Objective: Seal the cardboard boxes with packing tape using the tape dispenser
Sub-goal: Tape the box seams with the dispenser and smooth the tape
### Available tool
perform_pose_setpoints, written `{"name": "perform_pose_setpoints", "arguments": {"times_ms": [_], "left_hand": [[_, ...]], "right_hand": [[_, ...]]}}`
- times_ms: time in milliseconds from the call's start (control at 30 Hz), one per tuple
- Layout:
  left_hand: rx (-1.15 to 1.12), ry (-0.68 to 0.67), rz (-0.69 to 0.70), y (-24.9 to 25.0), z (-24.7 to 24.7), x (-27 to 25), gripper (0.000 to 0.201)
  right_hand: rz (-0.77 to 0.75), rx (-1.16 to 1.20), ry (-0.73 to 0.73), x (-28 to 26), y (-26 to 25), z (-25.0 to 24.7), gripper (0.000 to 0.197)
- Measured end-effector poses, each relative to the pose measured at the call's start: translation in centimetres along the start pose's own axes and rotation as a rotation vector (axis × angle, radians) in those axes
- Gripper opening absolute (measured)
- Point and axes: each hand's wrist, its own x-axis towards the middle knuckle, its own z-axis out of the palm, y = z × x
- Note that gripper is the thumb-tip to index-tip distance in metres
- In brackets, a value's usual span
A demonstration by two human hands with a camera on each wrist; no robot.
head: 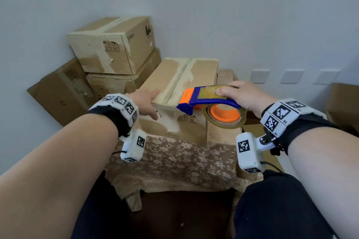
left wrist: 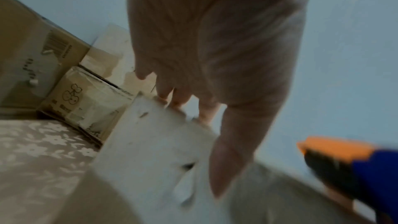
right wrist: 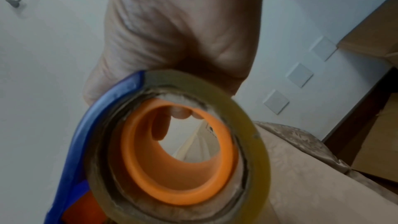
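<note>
Above the box [head: 174, 83] seam, running away lengthwise, the tape dispenser [head: 209, 103] was clasped by right fingers [head: 223, 91]; left fingers [head: 153, 94] lay flat, steadying.

Blue plastic tape dispenser [head: 209, 101] with orange blade guard and orange hub. Roll of clear packing tape [head: 225, 120] on it reads yellowish. Tan cardboard box [head: 180, 81] on the stool: pale, whitish torn patches on the flaps and front. Stacked brown cardboard boxes [head: 114, 44] carry black print. Beige cloth cover [head: 174, 161] has a white flower pattern. White wrist bands [head: 116, 106] bear black-and-white square markers. Wall pale grey.
</note>
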Motion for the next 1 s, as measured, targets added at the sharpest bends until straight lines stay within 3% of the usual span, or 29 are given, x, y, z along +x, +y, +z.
{"name": "perform_pose_setpoints", "arguments": {"times_ms": [67,167,233,367,500,667,833,933,1000], "left_hand": [[-0.180,-0.082,0.038,0.4,-1.5,0.2,0.086],[-0.541,0.010,0.168,2.9,-3.8,-0.5,0.052],[-0.744,0.027,0.243,5.7,-4.8,-1.1,0.045],[-0.650,-0.088,0.440,10.0,-5.2,-1.1,0.059],[-0.524,-0.085,0.402,12.2,-4.8,-0.7,0.066],[-0.582,-0.080,0.308,12.5,-3.8,0.6,0.058],[-0.424,-0.126,0.380,12.1,-3.8,1.0,0.067],[-0.304,-0.079,0.423,11.8,-3.6,1.2,0.078],[-0.262,-0.042,0.444,11.5,-3.2,1.4,0.073]], "right_hand": [[-0.001,0.031,-0.001,-0.1,0.3,0.0,0.023],[0.002,0.089,-0.003,-0.4,0.6,0.2,0.016],[0.005,0.117,-0.001,-0.5,0.6,0.2,0.014],[0.000,0.121,-0.014,-0.5,0.6,0.1,0.018],[-0.017,0.091,-0.028,-0.6,0.6,0.0,0.028],[-0.034,0.044,-0.056,-0.6,0.3,-0.1,0.037],[-0.046,-0.003,-0.074,-0.7,-0.1,-0.3,0.035],[-0.043,-0.007,-0.094,-0.8,0.2,-0.6,0.041],[-0.044,-0.017,-0.109,-0.7,0.6,-0.9,0.047]]}}
